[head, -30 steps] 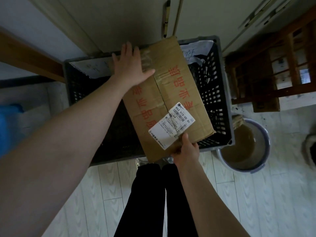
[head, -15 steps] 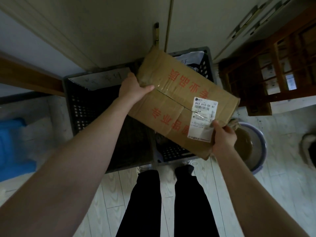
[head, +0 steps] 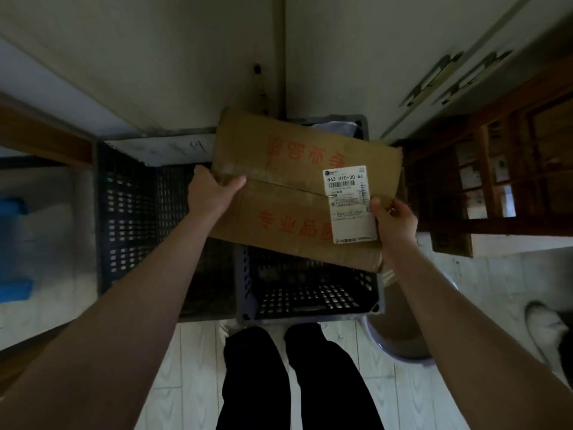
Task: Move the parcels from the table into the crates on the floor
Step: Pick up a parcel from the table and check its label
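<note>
Head view: looking straight down past two bare forearms to a pale plank floor [head: 198, 361].
Parcel: flat brown cardboard box [head: 297, 193], red printed characters on top, held in the air above the crates, slightly tilted, long side running left to right.
Label: white shipping sticker [head: 348, 203] near the right end of the box top, barcode and small print, mostly too small to read.
Left hand [head: 210, 193]: clamped on the left edge of the box, thumb lying on top along the taped seam, fingers [head: 201, 173] curled under and mostly hidden.
Right hand [head: 395, 221]: clamped on the right near corner of the box, thumb pressed on top beside the sticker, fingers out of sight beneath.
Left crate [head: 127, 212]: dark perforated plastic, on the floor, a white sheet [head: 167, 148] lying along its far rim.
Right crate [head: 310, 299]: dark perforated plastic, just beside the left crate, directly below the box and largely covered by it.
Legs: two dark trouser legs [head: 291, 377] at the near edge, just short of the crates.
Basin: round tub [head: 400, 339] on the floor, near right of the right crate, partly hidden by the right forearm.
Far right: wooden shelving [head: 496, 169], contents blurred.
</note>
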`<state>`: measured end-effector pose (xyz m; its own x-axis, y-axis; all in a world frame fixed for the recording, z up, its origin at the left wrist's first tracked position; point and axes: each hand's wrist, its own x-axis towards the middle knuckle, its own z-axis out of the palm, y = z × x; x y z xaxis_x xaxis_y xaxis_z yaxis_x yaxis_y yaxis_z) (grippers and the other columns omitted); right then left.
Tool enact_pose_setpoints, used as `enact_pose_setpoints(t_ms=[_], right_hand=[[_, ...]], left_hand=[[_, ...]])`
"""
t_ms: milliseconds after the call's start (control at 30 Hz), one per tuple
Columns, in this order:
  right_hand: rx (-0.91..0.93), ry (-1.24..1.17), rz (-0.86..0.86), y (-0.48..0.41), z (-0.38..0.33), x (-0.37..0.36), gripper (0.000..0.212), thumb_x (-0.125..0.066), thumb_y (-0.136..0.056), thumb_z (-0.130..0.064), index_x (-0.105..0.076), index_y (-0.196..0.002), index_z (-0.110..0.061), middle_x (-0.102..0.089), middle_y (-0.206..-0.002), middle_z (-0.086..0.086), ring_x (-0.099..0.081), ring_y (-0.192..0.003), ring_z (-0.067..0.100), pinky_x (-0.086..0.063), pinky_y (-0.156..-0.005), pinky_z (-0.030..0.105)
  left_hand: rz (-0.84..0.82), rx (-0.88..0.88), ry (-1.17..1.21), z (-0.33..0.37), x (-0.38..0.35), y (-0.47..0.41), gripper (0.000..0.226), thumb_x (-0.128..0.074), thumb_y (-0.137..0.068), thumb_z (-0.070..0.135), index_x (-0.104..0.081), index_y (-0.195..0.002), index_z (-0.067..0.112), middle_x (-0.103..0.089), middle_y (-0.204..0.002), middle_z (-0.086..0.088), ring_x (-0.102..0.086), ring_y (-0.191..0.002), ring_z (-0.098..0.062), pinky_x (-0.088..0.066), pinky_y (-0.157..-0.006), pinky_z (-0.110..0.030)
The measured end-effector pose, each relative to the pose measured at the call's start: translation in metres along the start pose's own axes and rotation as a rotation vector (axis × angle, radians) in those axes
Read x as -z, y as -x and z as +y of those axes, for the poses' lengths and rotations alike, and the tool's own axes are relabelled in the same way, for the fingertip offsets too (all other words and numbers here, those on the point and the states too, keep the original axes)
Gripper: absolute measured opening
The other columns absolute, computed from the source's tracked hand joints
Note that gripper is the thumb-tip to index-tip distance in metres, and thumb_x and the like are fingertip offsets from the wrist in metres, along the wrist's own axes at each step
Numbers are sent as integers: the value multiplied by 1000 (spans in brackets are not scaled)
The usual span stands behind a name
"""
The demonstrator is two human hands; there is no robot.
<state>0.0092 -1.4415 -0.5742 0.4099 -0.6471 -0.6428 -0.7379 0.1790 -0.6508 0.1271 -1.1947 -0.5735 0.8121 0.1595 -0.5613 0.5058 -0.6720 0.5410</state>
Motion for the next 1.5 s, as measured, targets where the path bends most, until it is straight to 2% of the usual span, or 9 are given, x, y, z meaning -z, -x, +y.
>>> enact_pose_setpoints(t_ms=[233, 567, 733, 933, 1133, 1267, 1333, 1400, 1500], right_hand=[[50, 27, -15, -42, -24, -3, 32, -60, -92, -23, -59, -122, -10, -59, -102, 1, -57, -92, 17, -51, -80, 36], [126, 166, -17, -59, -34, -1, 39, -66, -84, -35, -64, -115, -12, -66, -113, 9, -63, -103, 27, -52, -90, 48], [143, 154, -7, -61, -48, -10, 35, -62, -90, -28, -61, -119, -9, -61, -107, 2, -58, -98, 18, -50, -88, 35], [177, 154, -20, -72, -38, -22, 33, -57, -94, -24, -58, -124, -10, -60, -112, 3, -56, -98, 15, -49, -86, 30], [196, 213, -16, -104, -26, -37, 34, -55, -94, -29, -57, -123, -12, -62, -119, 6, -58, -105, 18, -48, -93, 35], [240, 255, 37, -107, -22, -43, 43, -54, -94, -30, -50, -131, -9, -58, -126, 6, -54, -116, 18, -43, -92, 24], [288, 215, 123, -88, -16, -36, 43, -56, -94, -30, -50, -131, -10, -58, -127, 4, -53, -114, 13, -41, -86, 17], [262, 68, 244, -62, -2, -25, 33, -58, -93, -29, -55, -122, -14, -60, -118, -1, -55, -107, 10, -46, -84, 18], [2, -174, 326, -21, 28, -20, 21, -64, -88, -32, -52, -99, -18, -56, -92, -6, -55, -91, 12, -49, -77, 20]], left_hand=[[79, 43, 37, 10, -17, 6, 74, -68, -83, 42, -34, -135, 1, -46, -137, -14, -47, -124, -28, -41, -95, -33], [44, 59, 28, 10, -16, 1, 71, -66, -84, 45, -40, -130, -1, -50, -132, -15, -50, -119, -28, -39, -81, -27], [14, 59, 139, 10, -14, -13, 64, -66, -86, 40, -46, -132, 2, -52, -133, -13, -51, -120, -27, -39, -83, -26], [40, 87, 191, -13, -34, -16, 65, -66, -86, 38, -41, -133, 1, -50, -135, -13, -49, -121, -26, -40, -85, -25], [85, 44, 194, -21, -58, -44, 62, -66, -86, 39, -44, -130, 2, -53, -130, -12, -52, -117, -24, -41, -83, -25], [119, 54, 198, -23, -65, -48, 63, -64, -87, 44, -45, -132, 5, -54, -130, -9, -53, -117, -21, -40, -82, -22], [144, 87, 230, -30, -63, -38, 66, -64, -85, 47, -45, -134, 7, -55, -129, -7, -54, -115, -20, -41, -83, -22], [188, 180, 336, -39, -63, -19, 73, -69, -81, 48, -43, -136, 7, -54, -131, -8, -55, -115, -20, -44, -88, -24], [176, 534, 603, -46, -70, 16, 80, -74, -77, 45, -39, -138, 7, -51, -132, -10, -52, -118, -26, -46, -96, -33]])
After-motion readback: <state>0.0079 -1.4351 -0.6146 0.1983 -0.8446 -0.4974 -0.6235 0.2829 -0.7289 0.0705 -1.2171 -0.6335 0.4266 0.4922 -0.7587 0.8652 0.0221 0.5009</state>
